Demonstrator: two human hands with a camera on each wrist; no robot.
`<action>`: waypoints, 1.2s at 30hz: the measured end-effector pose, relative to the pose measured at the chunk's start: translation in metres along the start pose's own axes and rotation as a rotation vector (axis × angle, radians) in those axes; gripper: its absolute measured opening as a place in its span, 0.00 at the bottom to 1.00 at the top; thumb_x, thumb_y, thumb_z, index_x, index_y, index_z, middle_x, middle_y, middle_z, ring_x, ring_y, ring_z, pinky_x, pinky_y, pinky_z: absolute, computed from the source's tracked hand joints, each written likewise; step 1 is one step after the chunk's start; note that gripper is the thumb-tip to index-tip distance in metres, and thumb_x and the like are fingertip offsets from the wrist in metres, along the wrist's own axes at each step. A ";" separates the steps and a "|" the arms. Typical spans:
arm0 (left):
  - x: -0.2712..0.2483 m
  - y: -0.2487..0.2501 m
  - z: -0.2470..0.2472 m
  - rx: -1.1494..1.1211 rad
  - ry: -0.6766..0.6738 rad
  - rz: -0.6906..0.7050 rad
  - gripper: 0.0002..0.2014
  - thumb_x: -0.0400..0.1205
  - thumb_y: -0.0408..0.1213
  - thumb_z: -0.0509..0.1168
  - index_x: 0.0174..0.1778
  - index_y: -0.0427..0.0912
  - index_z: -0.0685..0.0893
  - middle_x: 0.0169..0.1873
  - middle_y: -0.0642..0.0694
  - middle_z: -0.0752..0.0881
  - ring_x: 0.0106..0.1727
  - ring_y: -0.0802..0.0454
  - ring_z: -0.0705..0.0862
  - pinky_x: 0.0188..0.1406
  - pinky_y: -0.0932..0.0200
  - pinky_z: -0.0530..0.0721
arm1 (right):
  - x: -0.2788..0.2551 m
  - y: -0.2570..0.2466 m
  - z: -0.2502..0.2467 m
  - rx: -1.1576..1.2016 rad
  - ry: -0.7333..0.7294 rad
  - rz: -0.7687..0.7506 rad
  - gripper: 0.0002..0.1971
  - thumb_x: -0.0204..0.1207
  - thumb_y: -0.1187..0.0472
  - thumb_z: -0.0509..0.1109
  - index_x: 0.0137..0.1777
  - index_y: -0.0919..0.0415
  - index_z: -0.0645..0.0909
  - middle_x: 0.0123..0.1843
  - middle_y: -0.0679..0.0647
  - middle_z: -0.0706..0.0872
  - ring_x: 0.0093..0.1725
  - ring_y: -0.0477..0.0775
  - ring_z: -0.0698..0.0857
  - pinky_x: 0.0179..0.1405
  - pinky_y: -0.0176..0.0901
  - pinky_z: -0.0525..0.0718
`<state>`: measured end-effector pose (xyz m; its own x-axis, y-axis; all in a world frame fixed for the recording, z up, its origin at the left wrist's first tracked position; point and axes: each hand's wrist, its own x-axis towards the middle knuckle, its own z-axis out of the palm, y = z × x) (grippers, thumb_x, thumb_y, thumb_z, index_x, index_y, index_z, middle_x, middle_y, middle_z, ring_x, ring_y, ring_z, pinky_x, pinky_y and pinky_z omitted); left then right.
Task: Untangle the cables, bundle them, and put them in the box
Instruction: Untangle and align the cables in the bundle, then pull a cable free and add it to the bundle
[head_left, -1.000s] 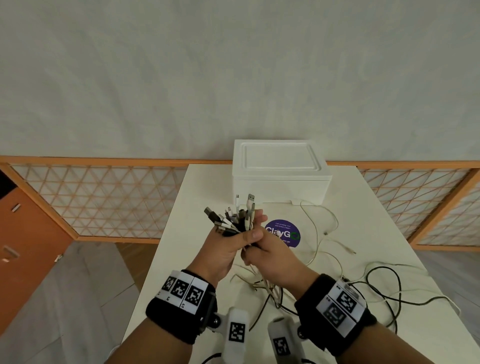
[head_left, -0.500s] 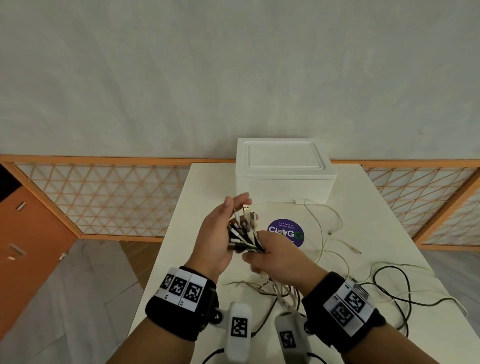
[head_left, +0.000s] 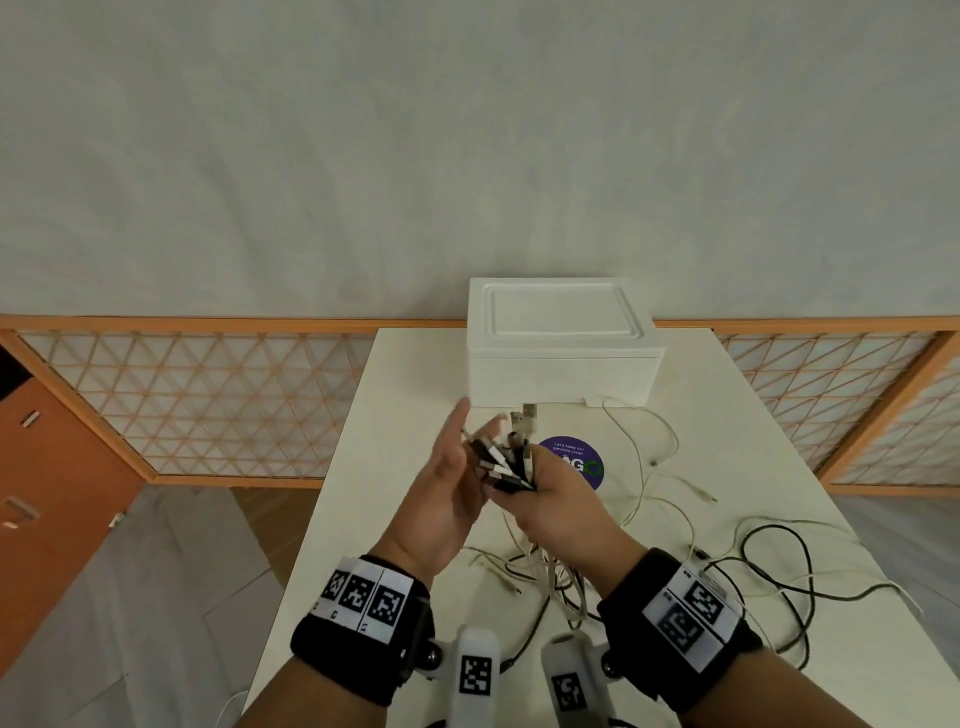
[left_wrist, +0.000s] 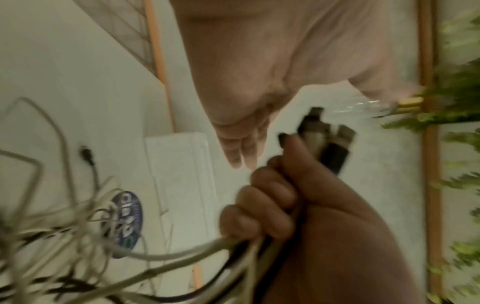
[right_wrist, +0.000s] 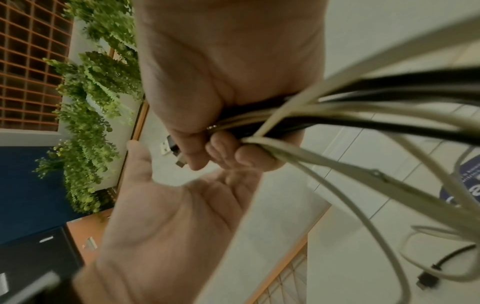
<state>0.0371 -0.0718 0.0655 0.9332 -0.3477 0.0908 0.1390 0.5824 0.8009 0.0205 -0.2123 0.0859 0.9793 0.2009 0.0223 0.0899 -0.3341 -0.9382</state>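
Fingers (right_wrist: 221, 152) of the right hand (head_left: 558, 512) curl tight round the cables (head_left: 506, 457), plug ends fanning up above the fist, while the left hand (head_left: 441, 499) stands flat & relaxed just beside them w/ nothing in it. Slack cable (head_left: 774, 551) trails from the fist down onto the table (head_left: 395, 415) & loops off to the right, 1 strand near the right edge. Farther back a round sticker (head_left: 584, 457), then the box (head_left: 561, 343), lid on, at the table's far edge.
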 end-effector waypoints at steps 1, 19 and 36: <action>-0.004 -0.005 -0.003 0.037 -0.068 -0.043 0.48 0.60 0.62 0.80 0.73 0.45 0.74 0.63 0.42 0.85 0.64 0.47 0.83 0.66 0.50 0.79 | 0.000 -0.001 -0.001 0.068 0.006 0.034 0.05 0.71 0.63 0.72 0.45 0.58 0.80 0.20 0.39 0.78 0.21 0.38 0.75 0.28 0.39 0.72; 0.000 -0.009 0.008 0.090 0.197 -0.161 0.13 0.78 0.43 0.69 0.48 0.37 0.91 0.55 0.36 0.89 0.28 0.45 0.86 0.14 0.63 0.77 | 0.019 -0.017 0.000 0.359 -0.378 0.382 0.11 0.69 0.67 0.59 0.43 0.74 0.80 0.31 0.69 0.82 0.27 0.62 0.81 0.28 0.44 0.79; 0.014 -0.003 0.007 -0.054 0.404 -0.294 0.07 0.77 0.33 0.68 0.41 0.33 0.88 0.34 0.40 0.89 0.34 0.45 0.88 0.37 0.53 0.88 | 0.028 0.014 -0.017 -0.282 0.038 -0.072 0.11 0.80 0.57 0.68 0.61 0.49 0.79 0.31 0.39 0.78 0.31 0.37 0.79 0.36 0.31 0.76</action>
<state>0.0474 -0.0835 0.0689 0.9043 -0.1964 -0.3790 0.4221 0.5435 0.7255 0.0523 -0.2273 0.0797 0.9743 0.2001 0.1033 0.2008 -0.5638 -0.8011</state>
